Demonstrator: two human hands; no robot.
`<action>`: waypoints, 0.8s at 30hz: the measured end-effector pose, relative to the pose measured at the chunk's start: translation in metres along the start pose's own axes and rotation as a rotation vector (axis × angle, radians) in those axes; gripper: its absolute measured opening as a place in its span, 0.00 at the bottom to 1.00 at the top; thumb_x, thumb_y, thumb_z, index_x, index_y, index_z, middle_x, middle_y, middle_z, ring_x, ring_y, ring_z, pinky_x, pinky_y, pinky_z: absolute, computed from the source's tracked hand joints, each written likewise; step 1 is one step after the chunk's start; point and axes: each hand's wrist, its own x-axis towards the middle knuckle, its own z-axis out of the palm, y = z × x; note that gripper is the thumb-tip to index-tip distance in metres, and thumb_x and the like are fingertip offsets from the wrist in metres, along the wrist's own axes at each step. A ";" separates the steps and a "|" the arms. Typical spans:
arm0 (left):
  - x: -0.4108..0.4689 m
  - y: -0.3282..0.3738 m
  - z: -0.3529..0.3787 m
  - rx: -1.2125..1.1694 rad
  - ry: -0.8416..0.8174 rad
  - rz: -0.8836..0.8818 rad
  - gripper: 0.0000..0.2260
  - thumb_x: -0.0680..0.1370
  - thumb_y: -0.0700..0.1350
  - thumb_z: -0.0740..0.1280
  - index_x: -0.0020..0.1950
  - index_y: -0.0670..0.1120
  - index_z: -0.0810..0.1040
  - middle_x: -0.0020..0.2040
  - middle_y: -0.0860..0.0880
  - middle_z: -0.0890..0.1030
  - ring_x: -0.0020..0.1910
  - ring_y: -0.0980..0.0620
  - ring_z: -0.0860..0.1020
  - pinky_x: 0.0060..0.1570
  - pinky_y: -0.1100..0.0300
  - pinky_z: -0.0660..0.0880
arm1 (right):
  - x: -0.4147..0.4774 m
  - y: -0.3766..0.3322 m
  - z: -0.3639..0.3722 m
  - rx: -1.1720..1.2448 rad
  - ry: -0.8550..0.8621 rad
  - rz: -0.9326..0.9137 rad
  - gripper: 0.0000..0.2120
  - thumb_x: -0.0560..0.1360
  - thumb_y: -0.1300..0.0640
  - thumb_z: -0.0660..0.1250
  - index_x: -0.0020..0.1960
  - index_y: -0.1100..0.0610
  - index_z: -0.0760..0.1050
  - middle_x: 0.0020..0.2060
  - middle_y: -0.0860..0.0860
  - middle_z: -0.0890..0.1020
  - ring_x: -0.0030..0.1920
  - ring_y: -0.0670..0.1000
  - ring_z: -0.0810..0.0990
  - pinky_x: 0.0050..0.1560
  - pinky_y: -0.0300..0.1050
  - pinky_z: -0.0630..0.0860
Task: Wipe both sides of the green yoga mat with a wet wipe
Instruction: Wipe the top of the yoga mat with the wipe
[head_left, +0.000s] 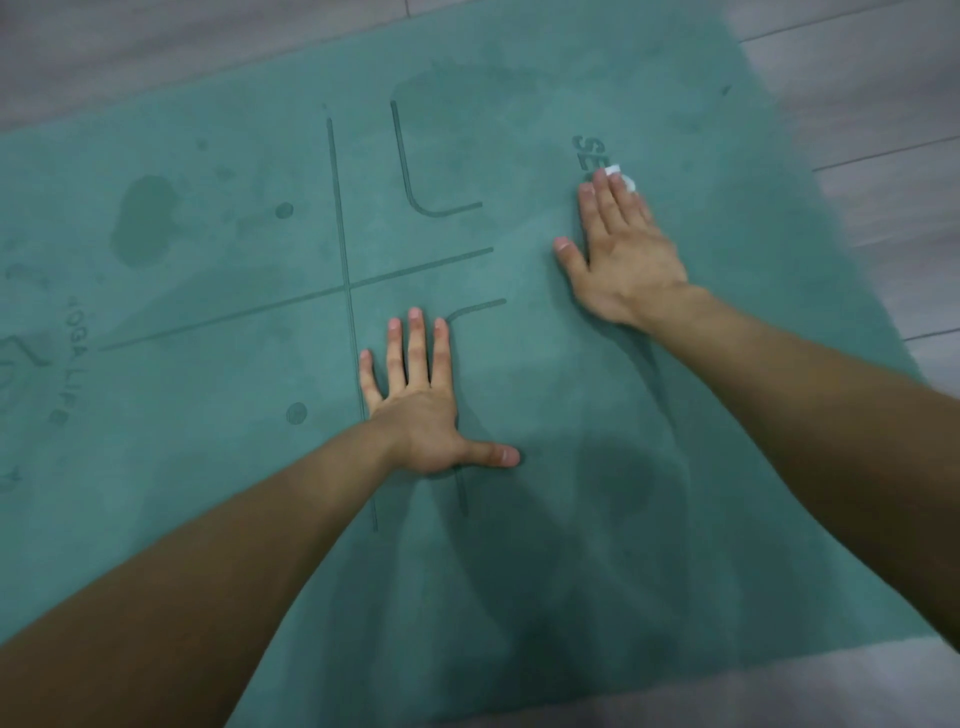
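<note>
The green yoga mat (218, 312) lies flat on the floor (883, 130), printed side up. The left hand (421, 410) rests palm down, its fingers (415, 353) straight and spread and holding nothing, probably to pin the mat against creeping. The right hand (623, 249) is flat too. Its straight fingers press the wet wipe (622, 176) onto the mat, a white corner showing just beyond the fingertips. Darker damp patches (145, 221) ahead of the left fingers suggest this side is partly wiped.

left hand (421, 410): palm down, fingers (415, 353) spread | right hand (621, 249): palm down, fingers together
</note>
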 end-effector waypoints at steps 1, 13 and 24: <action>0.000 0.001 0.000 0.005 -0.001 -0.001 0.78 0.49 0.89 0.62 0.76 0.50 0.16 0.73 0.48 0.14 0.73 0.45 0.16 0.75 0.32 0.29 | -0.006 -0.020 0.004 0.011 0.012 -0.057 0.39 0.85 0.36 0.40 0.86 0.61 0.43 0.85 0.58 0.43 0.85 0.56 0.38 0.84 0.53 0.39; 0.000 0.002 -0.002 0.008 -0.018 -0.007 0.79 0.49 0.89 0.62 0.75 0.50 0.16 0.72 0.48 0.13 0.73 0.44 0.16 0.75 0.31 0.29 | -0.005 0.034 -0.006 0.002 0.021 0.099 0.39 0.83 0.38 0.37 0.86 0.61 0.45 0.85 0.58 0.46 0.85 0.55 0.41 0.84 0.52 0.39; -0.001 0.003 -0.005 0.022 -0.039 -0.026 0.79 0.47 0.89 0.61 0.74 0.51 0.14 0.71 0.48 0.12 0.73 0.45 0.16 0.76 0.32 0.30 | -0.023 0.064 -0.014 -0.021 0.024 0.027 0.38 0.83 0.37 0.36 0.86 0.59 0.45 0.85 0.56 0.47 0.85 0.53 0.42 0.84 0.50 0.39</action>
